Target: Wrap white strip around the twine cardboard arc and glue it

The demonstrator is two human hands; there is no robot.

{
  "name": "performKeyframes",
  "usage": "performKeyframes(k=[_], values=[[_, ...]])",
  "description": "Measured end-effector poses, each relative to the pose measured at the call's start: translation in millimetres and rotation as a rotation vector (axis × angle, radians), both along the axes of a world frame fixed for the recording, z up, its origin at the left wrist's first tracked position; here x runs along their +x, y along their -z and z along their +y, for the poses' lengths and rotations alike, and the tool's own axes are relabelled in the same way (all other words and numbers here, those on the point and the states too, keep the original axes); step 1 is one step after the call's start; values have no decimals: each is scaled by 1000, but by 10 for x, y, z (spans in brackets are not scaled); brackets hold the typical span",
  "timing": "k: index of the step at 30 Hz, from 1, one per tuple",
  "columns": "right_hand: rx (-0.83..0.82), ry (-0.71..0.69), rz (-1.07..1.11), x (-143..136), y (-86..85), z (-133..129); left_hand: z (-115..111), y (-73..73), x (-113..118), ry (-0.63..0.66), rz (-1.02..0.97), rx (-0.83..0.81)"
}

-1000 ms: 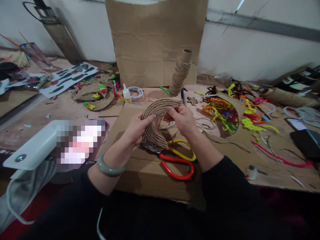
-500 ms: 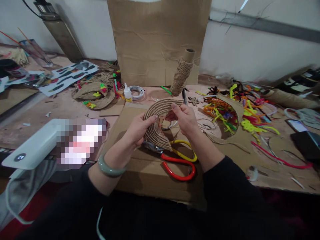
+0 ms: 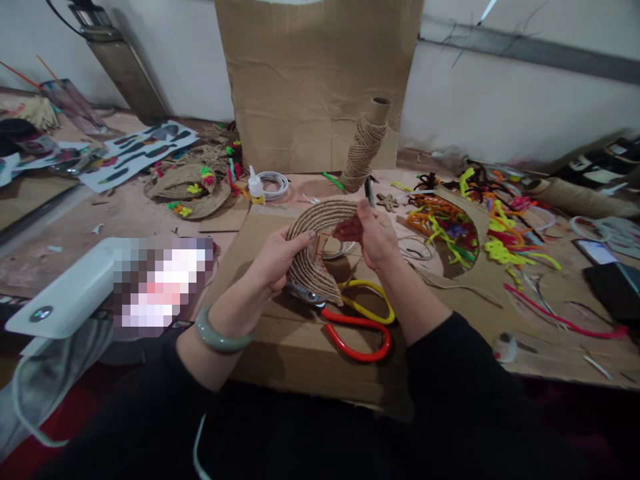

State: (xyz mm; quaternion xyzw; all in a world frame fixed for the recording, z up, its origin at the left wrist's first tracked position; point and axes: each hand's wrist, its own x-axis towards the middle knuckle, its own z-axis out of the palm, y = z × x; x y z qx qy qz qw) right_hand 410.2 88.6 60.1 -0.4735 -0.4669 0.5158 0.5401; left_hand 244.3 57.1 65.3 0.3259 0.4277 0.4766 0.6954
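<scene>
A crescent of jute cord rows [image 3: 305, 263] is held up between both hands. My left hand [image 3: 283, 257] grips its left side, thumb on the cord face and fingers behind. My right hand [image 3: 373, 233] is closed on the crescent's upper right end, thumb on top and fingers curled underneath. Just below lie scissors with one red and one yellow handle [image 3: 357, 333]; the crescent hides part of their blades. Behind the hands stands a cardboard tube wound with jute cord [image 3: 367, 147].
A glue bottle [image 3: 256, 187] stands beside a white coil [image 3: 274, 187]. Jute pieces with bright trims [image 3: 190, 190] lie to the left, near a white power bank [image 3: 75, 287] and a blurred phone. Colourful pipe cleaners [image 3: 445, 227] are heaped right. A cardboard sheet [image 3: 320, 80] leans behind.
My right hand has shifted slightly to the right and its thumb has moved along the crescent's end. The left hand keeps its grip, and the crescent has barely tilted.
</scene>
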Motion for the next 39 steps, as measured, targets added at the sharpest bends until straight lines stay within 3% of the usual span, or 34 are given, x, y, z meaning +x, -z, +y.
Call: performKeyframes(k=[11,16,20,28,33,37,39], values=[[-15,37,-50,30,23,25,-24,-85,-3,39,66,-27],[45,116,-100,38,4,40,-30,-107,-10,43,84,-49],[19,63,-67,76,-14,39,-37,-112,-16,58,91,-53],[32,19,-111,111,-28,36,33,59,-30,62,32,-15],[-17,46,-119,104,-3,54,44,119,-54,118,101,95],[-53,88,-139,140,41,107,91,190,-40,63,106,112],[-94,151,-169,167,81,153,142,248,-37,-26,152,181]])
